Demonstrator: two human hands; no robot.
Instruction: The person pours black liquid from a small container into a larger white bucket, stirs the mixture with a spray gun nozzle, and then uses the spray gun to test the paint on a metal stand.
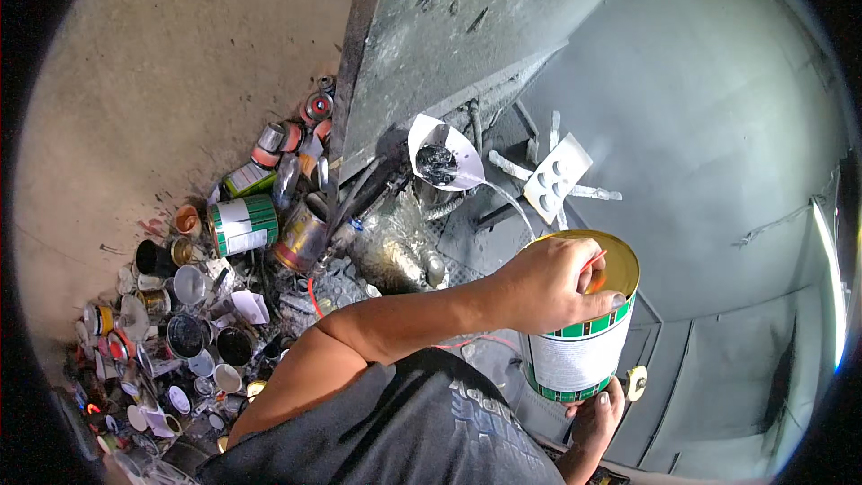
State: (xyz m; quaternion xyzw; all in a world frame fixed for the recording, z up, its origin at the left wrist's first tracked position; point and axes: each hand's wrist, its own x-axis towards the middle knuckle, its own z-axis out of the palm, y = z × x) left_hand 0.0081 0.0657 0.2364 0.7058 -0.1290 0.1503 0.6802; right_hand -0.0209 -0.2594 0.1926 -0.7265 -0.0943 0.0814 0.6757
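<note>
My left hand (561,283) is closed over the top of a green-and-white metal can (575,362) with a gold lid (620,251), gripping a small red object (593,260), partly hidden by my fingers. My right hand (594,422) holds the same can from below, its fingers curled at the bottom edge. Behind the can, a white paper funnel or cup (465,166) holds dark, glossy material. To its right lies a white card with round pale pieces (563,162) on crossed, coated bars. A small yellow-and-white item (636,383) is beside the can, right of my right hand.
Several used cans and cups (189,341) crowd the floor at left, with another green can (242,224) among them. A grey metal panel (431,45) rises at the top centre. Grey coated walls (691,126) surround the right side. A red hose (314,296) runs behind my left arm.
</note>
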